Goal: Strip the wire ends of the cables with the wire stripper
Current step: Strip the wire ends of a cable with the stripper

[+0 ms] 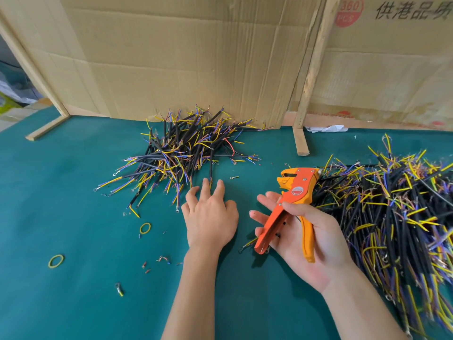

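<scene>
Resting in the right hand (297, 231), thumb over it, the wire stripper (291, 207); left hand (210, 217) spread flat beside the cables (181, 153).

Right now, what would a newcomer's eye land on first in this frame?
The orange wire stripper held in the right hand at centre right. Next, two heaps of black cables with yellow and blue ends on the green table: one pile ahead of the open left hand, a bigger pile at far right.

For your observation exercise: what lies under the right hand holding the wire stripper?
Under the right hand and wire stripper, a yellow-tipped cable end with a ring terminal pokes out on the green mat. The rest is covered.
</scene>
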